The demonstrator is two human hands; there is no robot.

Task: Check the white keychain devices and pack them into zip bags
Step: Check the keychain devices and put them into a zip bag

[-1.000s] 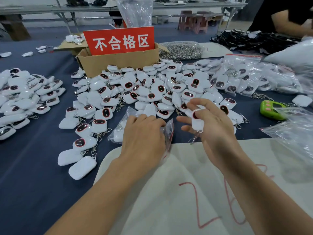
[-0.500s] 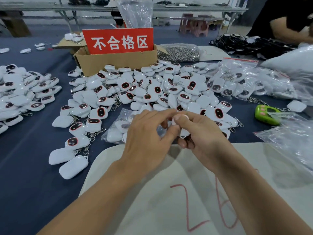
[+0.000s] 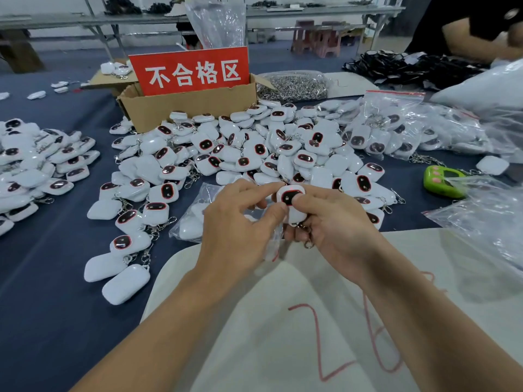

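Note:
I hold one white keychain device (image 3: 291, 195) face up between both hands; its dark screen has a red rim, and its metal clip dangles below. My right hand (image 3: 334, 224) grips it from the right and underneath. My left hand (image 3: 240, 224) pinches it from the left with thumb and fingers, and a clear zip bag (image 3: 192, 219) with a few white devices lies partly under that hand. A big heap of white devices (image 3: 254, 148) covers the blue table just beyond my hands.
A cardboard box (image 3: 186, 108) with a red sign stands behind the heap. More devices (image 3: 36, 165) lie at the left, filled zip bags (image 3: 402, 128) at the right, near a green device (image 3: 444, 181). A white sack (image 3: 283, 321) lies nearest me. Another person's arm (image 3: 475, 35) is far right.
My right hand brought the device from the right to the middle, my left hand rose from the zip bag to meet it, and the device now faces up.

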